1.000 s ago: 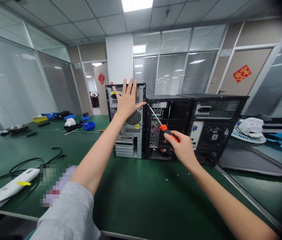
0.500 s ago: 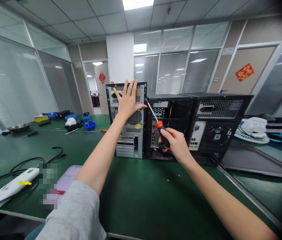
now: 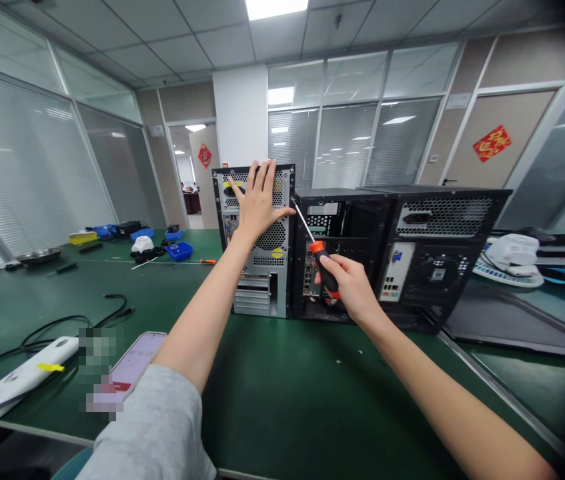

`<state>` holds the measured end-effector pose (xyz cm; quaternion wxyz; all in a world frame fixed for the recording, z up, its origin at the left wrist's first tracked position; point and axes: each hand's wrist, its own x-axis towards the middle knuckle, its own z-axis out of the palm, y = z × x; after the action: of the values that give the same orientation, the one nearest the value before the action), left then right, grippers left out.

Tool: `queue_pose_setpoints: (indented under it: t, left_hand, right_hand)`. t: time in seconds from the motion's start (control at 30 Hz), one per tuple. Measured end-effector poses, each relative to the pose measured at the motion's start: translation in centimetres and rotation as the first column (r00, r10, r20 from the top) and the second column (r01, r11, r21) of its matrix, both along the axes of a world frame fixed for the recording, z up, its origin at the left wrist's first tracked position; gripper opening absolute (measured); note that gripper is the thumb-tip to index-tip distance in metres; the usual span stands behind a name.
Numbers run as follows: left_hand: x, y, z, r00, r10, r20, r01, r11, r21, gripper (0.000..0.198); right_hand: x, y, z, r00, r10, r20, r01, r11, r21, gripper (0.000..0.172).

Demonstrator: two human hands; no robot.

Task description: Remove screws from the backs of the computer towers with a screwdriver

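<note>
On the dark green tabletop (image 3: 282, 407), just left of a black metal computer case (image 3: 355, 247), stands a tall silver-backed computer case with black edges (image 3: 273, 241), upright, its rear panel facing the person. The left hand (image 3: 257, 205) rests over the upper panel, fingers spread, grip apart and clamped on nothing. The right hand (image 3: 355, 283) has its grip wrapped around the handle of an orange-and-black screwdriver with a slim metal shaft (image 3: 318, 249). The tip is at the silver-backed case's right edge; whether it sits in a screw is too small to tell. That case looks heavy and stiff, probably steadied well by a flat palm, with thin edges best avoided. The screwdriver should be light and rigid, the thick handle less slippery than the shaft.
</note>
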<state>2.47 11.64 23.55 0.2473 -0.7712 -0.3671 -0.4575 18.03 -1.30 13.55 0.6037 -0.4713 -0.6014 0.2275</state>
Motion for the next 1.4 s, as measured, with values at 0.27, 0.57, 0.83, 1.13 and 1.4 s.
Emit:
queue_pose_setpoints:
  t: [0.27, 0.57, 0.83, 1.13, 1.4]
  left_hand:
    - [0.0, 0.0, 0.0, 0.998, 0.062, -0.021, -0.062, 0.998, 0.007, 0.095]
    - [-0.2, -0.5, 0.2, 0.994, 0.105, -0.04, -0.106, 0.994, -0.033, 0.098]
    - [-0.1, -0.5, 0.2, 0.992, 0.123, -0.024, -0.123, 0.992, 0.005, 0.093]
    - [-0.2, -0.7, 0.3, 0.991, 0.127, -0.03, -0.127, 0.992, 0.016, 0.089]
    - [0.0, -0.4, 0.3, 0.995, 0.105, -0.006, -0.104, 0.994, 0.028, 0.083]
  right_hand:
    - [-0.2, 0.2, 0.7, 0.992, 0.065, -0.107, -0.07, 0.997, -0.042, 0.035]
    - [-1.9, -1.3, 2.6, 0.871, 0.245, -0.426, -0.332, 0.933, -0.14, 0.027]
    - [-3.4, -3.1, 5.3, 0.633, 0.348, -0.692, -0.618, 0.765, -0.18, 0.028]
    - [-5.5, -4.4, 7.9, 0.387, 0.383, -0.839, -0.762, 0.645, -0.057, 0.031]
    - [-6.3, -4.9, 8.8, 0.286, 0.348, -0.893, -0.79, 0.613, -0.014, 0.032]
